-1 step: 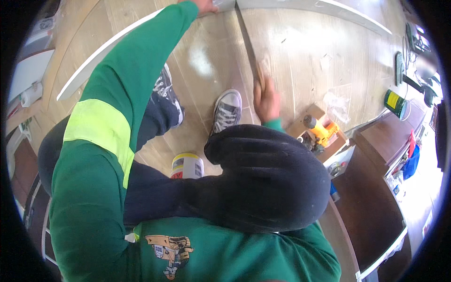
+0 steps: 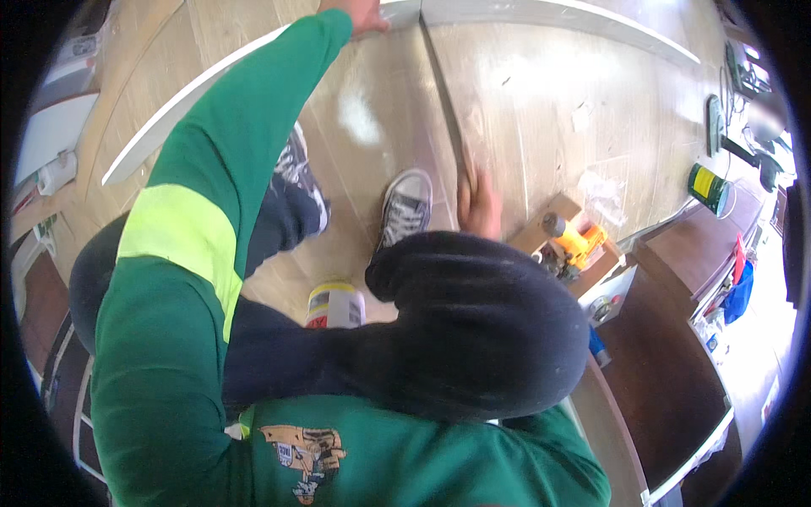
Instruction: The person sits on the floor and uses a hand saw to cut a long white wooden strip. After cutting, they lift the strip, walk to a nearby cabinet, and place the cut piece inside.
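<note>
Apparently R hand point(image 2: 480, 203) has fingers curled round near end of long thin strip point(image 2: 444, 97), far end by white panel point(image 2: 583, 15); prob. light, stiffish, whippy mid-length, so best held nr both ends. L hand point(image 2: 359, 15) at panel; grip cut off, can't tell.

On the plank floor point(image 2: 549, 110), a strip point(image 2: 444, 91) runs from the panel point(image 2: 583, 17) ahead to the right hand point(image 2: 480, 204); right of that hand, a power tool point(image 2: 579, 242) sits in a box point(image 2: 563, 205); a tub point(image 2: 340, 307) stands behind the sneakers point(image 2: 406, 207).
</note>
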Available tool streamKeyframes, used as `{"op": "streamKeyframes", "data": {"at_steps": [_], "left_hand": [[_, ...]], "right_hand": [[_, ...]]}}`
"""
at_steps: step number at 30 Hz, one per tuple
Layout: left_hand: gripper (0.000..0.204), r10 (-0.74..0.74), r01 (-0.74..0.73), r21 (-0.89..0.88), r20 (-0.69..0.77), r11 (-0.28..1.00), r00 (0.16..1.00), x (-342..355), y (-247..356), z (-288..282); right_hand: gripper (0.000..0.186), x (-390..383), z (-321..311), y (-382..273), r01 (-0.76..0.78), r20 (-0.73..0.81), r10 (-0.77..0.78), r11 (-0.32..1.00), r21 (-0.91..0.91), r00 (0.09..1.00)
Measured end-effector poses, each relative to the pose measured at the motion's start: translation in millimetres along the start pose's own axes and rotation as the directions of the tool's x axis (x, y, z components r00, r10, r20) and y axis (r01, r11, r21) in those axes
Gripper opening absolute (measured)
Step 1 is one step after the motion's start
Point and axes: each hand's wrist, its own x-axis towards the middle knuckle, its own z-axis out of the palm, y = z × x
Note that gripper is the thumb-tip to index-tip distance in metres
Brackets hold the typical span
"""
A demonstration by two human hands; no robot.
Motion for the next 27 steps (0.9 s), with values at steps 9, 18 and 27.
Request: {"op": "streamKeyframes", "data": {"at_steps": [9,18,27], "left_hand": [[0.051,0.033,-0.032,-0.042,0.024,0.999,0.999,18,8,2],[0.051,-0.02,0.02,-0.023,0.003,1.0,1.0,28,-3,-7],[0.05,0.036,-0.035,-0.052,0.008,0.998,0.999,22,-2,-7]], "right_hand": [[0.03,64,10,-7,0.066,-0.043,-0.062,0.992,0.107,0.997],[0.037,-59,7,54,-0.256,0.01,0.258,0.949,0.182,0.966],[0.034,70,25,-11,0.136,-0.073,-0.13,0.986,0.092,0.989]]}}
